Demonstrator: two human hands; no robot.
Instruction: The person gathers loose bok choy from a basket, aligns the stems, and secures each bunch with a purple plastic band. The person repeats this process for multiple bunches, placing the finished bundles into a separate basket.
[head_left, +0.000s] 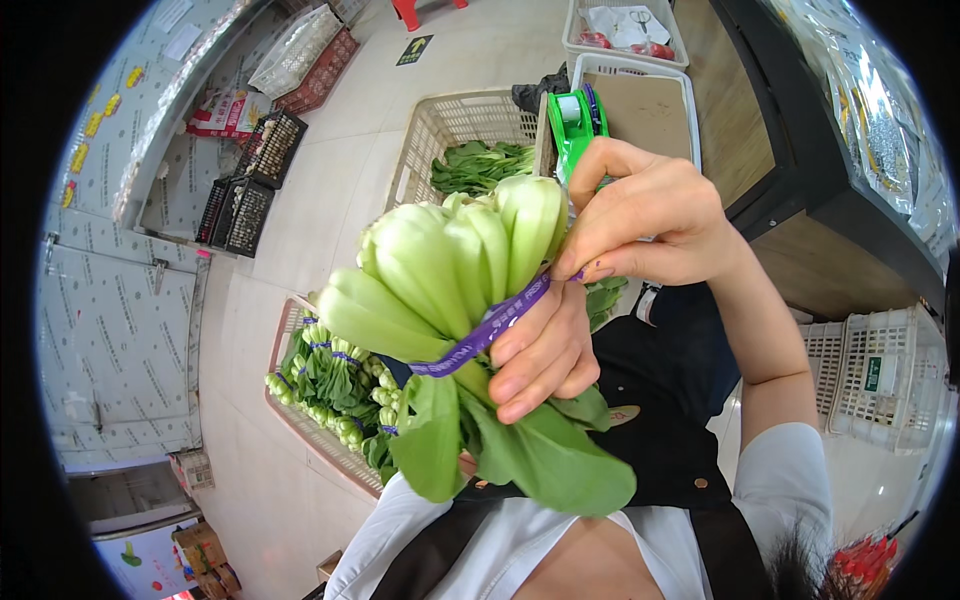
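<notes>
A bunch of bok choy (450, 262) is held up close to the camera, its pale stems upward and its green leaves hanging below. My left hand (544, 356) curls its fingers around the bunch from the right; its forearm is hidden behind the leaves. A purple printed tape (487, 337) crosses the front of the stems. At the tape's right end, my right hand (645, 214) pinches it between thumb and fingertips. Just behind that hand stands a green tape dispenser (574, 139), partly covered by it.
A beige crate (420, 127) ahead holds loose leafy greens (480, 166). At lower left, a pink crate (300, 442) contains several purple-taped bunches (345, 367). White bins (694, 112) stand by a counter on the right. Black crates (251, 214) sit farther left; white baskets (874, 375) are at right.
</notes>
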